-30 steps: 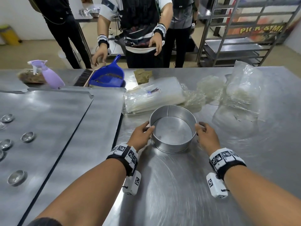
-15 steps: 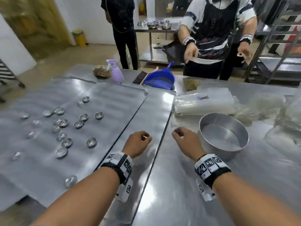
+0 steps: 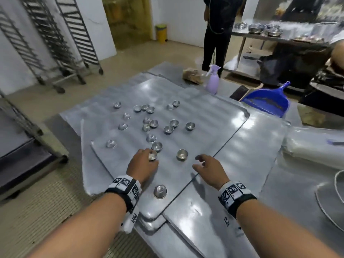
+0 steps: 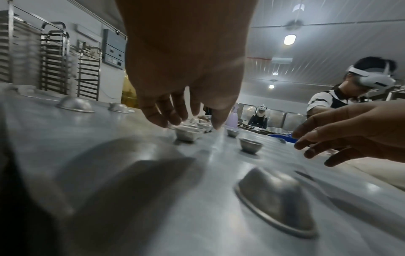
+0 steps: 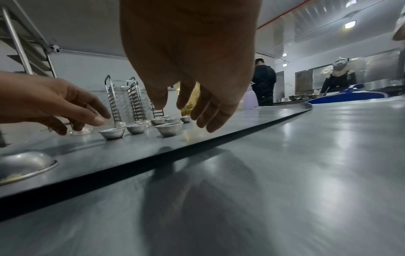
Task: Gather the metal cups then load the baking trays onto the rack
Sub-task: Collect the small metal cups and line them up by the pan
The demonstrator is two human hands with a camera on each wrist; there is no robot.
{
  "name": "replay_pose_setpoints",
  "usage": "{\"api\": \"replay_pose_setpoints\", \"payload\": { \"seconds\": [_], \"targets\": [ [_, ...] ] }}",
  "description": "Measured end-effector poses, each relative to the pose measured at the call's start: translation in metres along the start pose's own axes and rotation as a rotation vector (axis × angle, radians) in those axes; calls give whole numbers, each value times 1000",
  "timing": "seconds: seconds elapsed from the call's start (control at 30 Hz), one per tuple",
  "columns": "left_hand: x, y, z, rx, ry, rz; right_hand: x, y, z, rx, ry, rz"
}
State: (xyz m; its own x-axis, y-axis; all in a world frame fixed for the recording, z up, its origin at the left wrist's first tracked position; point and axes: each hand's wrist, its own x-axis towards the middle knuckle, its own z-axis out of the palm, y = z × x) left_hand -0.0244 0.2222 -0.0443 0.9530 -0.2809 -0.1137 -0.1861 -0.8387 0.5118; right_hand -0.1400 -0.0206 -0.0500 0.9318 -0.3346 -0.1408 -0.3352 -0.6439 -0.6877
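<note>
Several small metal cups (image 3: 152, 125) lie scattered on the top baking tray (image 3: 204, 116), some upright and some upside down. My left hand (image 3: 149, 159) reaches over one cup (image 3: 153, 155), its fingers and thumb spread around the cup (image 4: 188, 135) with a small gap showing. My right hand (image 3: 201, 162) hovers open at the tray's right edge, just right of another upright cup (image 3: 182, 155), the same one as the cup (image 5: 168, 129) below its fingers (image 5: 206, 117). An upturned cup (image 3: 160, 191) sits near my left wrist. More trays (image 3: 251, 146) lie overlapped beneath. Tall tray racks (image 3: 61, 43) stand back left.
At the table's far side are a purple spray bottle (image 3: 212, 81) and a blue dustpan (image 3: 268, 103). Plastic bags (image 3: 312, 146) and a round tin's rim (image 3: 336, 181) are on the right. A person in black (image 3: 216, 34) stands beyond. A low trolley (image 3: 18, 146) is at left.
Both hands let go of the round tin and moved left to the tray of cups. My view swung left. The left hand came down over a cup.
</note>
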Motion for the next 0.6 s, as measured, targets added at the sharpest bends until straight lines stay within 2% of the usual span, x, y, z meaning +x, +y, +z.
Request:
{"api": "replay_pose_setpoints", "payload": {
  "seconds": [0.17,0.4,0.6],
  "targets": [
    [26,-29,-8,-16,-81,-10,31,-22,24,-21,-35,57],
    [51,-28,3,37,-143,65,60,-32,42,-160,-58,97],
    [62,-24,6,17,-170,134,60,-40,47,-206,-36,109]
  ]
}}
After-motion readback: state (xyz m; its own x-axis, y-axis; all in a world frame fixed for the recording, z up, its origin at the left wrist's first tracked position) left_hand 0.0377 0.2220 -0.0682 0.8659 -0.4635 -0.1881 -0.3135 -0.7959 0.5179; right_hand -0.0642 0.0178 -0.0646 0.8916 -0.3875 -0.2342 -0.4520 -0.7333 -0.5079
